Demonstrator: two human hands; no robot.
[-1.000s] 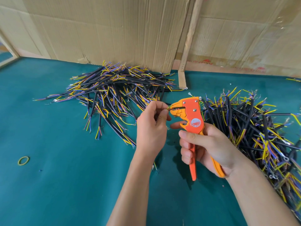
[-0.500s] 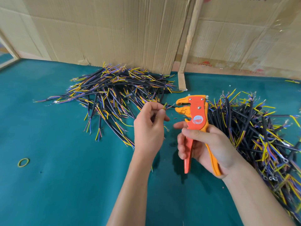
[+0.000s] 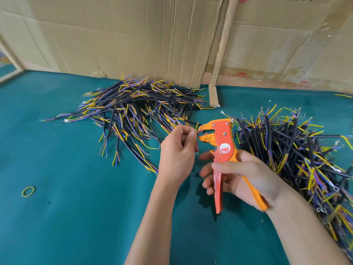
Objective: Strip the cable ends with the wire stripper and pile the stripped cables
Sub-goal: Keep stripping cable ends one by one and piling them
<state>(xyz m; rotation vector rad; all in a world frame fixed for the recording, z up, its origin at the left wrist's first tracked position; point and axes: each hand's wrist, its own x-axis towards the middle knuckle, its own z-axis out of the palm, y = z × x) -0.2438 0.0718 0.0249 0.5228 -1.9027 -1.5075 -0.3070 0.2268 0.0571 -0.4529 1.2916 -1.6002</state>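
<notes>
cable pile [image 3: 133,109] left | second pile [image 3: 298,150] right (cardboard [image 3: 133,35] behind)

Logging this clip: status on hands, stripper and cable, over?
Left hand pinches cable end at the stripper's mouth. Right hand grips wire stripper. Nothing in the way.

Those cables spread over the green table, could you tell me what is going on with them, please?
A person is stripping cable ends by hand. The right hand grips an orange wire stripper, while the left hand pinches the thin coloured wires of one cable at the tool's head. One cable pile lies behind the left hand, and another pile lies to the right on the table.
</notes>
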